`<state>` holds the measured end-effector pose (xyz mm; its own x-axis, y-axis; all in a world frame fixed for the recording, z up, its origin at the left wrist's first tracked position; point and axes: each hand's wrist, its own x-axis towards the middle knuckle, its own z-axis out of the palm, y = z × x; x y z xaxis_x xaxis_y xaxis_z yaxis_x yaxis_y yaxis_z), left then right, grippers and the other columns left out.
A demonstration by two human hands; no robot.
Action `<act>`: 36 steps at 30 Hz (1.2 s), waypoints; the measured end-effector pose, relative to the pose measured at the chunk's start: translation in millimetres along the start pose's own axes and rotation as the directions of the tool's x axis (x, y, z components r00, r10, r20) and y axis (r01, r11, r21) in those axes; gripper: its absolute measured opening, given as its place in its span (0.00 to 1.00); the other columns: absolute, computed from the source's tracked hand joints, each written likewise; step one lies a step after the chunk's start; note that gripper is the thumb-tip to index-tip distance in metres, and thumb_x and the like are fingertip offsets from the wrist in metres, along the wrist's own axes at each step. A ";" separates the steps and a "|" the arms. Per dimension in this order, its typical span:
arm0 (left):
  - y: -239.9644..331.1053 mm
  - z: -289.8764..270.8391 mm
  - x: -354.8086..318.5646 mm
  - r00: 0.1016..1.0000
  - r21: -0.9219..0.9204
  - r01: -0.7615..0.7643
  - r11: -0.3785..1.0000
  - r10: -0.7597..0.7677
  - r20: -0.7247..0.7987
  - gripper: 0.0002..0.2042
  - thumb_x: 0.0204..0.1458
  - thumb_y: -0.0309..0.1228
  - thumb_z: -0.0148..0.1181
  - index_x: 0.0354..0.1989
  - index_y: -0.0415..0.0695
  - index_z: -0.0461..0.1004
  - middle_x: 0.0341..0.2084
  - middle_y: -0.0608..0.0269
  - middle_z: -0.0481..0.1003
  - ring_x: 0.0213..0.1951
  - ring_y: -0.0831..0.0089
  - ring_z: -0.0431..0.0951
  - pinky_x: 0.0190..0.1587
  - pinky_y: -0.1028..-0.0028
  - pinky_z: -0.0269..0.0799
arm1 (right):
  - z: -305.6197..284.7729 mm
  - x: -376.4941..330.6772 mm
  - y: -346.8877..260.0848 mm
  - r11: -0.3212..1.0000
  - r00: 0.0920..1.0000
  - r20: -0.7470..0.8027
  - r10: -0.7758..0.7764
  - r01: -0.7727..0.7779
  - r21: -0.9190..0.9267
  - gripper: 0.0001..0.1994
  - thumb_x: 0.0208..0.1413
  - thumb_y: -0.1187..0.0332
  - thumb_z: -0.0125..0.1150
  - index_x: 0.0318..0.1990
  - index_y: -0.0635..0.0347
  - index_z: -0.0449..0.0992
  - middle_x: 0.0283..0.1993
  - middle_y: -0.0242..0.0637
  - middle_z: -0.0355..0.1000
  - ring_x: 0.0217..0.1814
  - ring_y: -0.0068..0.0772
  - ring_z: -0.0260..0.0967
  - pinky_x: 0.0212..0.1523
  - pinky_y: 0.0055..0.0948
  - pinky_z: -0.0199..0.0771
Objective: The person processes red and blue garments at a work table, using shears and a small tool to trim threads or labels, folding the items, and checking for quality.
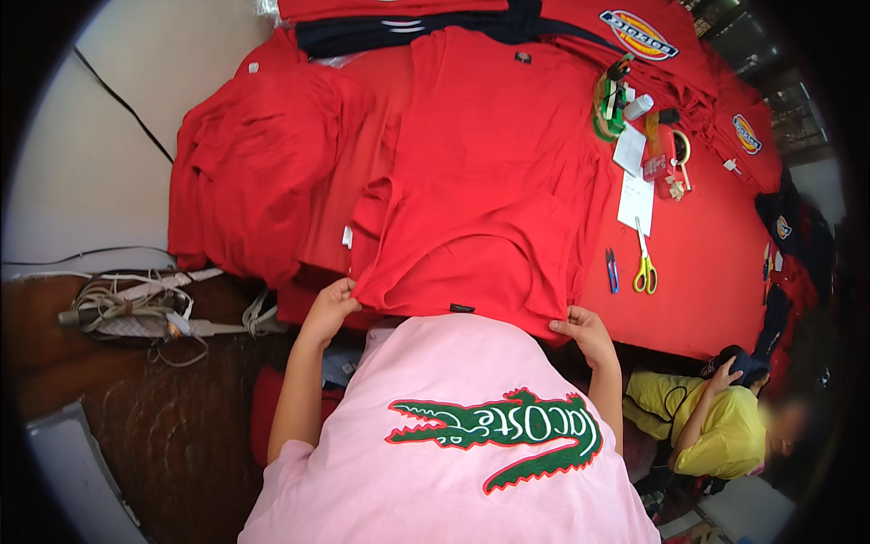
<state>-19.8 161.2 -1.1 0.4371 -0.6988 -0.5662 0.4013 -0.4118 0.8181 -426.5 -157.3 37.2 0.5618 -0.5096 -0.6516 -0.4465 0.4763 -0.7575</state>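
Observation:
A red T-shirt point(507, 136) lies spread on the red-covered table, its near edge drawn to the table's front against my pink top. My left hand point(332, 313) pinches the shirt's near left corner. At the near right corner, my right hand point(583, 332) grips the cloth between thumb and fingers. Between the hands the near edge curves in an open loop, with a small dark label point(462, 308) at its middle. Another small dark patch point(523, 57) sits near the shirt's far end.
Left of the shirt lies a heap of red garments point(263, 172). On the right are yellow-handled scissors point(644, 263), blue thread snips point(613, 270), paper point(635, 201), a tape dispenser point(666, 163) and a green holder point(609, 109). Coiled cables point(136, 304) hang at left. A person in yellow point(720, 426) sits at right.

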 end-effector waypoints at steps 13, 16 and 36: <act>-14.1 29.6 -0.5 0.955 0.180 -0.141 0.974 0.182 -0.235 0.18 0.59 0.27 0.70 0.54 0.34 0.73 0.37 0.61 0.82 0.38 0.79 0.80 0.44 0.78 0.73 | 24.0 -25.5 43.3 0.990 0.980 -0.155 -0.128 0.134 0.033 0.14 0.58 0.77 0.71 0.51 0.68 0.79 0.42 0.31 0.80 0.45 0.22 0.77 0.52 0.24 0.76; -19.7 34.4 -3.5 0.957 0.151 -0.154 0.976 0.186 -0.225 0.13 0.61 0.30 0.68 0.47 0.35 0.76 0.35 0.65 0.81 0.38 0.81 0.78 0.43 0.79 0.72 | 20.1 -23.5 53.4 0.992 0.978 -0.167 -0.127 0.128 -0.004 0.12 0.60 0.73 0.70 0.50 0.66 0.81 0.42 0.31 0.80 0.44 0.20 0.76 0.51 0.21 0.73; 255.1 28.0 -111.0 0.244 -0.624 -0.610 0.489 0.865 0.439 0.14 0.61 0.23 0.59 0.55 0.38 0.75 0.51 0.53 0.79 0.52 0.63 0.81 0.54 0.60 0.79 | -33.1 -167.2 -212.1 0.069 -0.039 0.127 -0.991 0.667 0.742 0.12 0.64 0.66 0.59 0.49 0.63 0.79 0.46 0.35 0.80 0.41 0.39 0.76 0.37 0.38 0.76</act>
<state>11.5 117.3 273.2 0.1004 -0.7833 0.6135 0.4320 0.5898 0.6823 -448.8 -196.8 305.5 0.5093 -0.3608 0.7813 0.8605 0.2241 -0.4575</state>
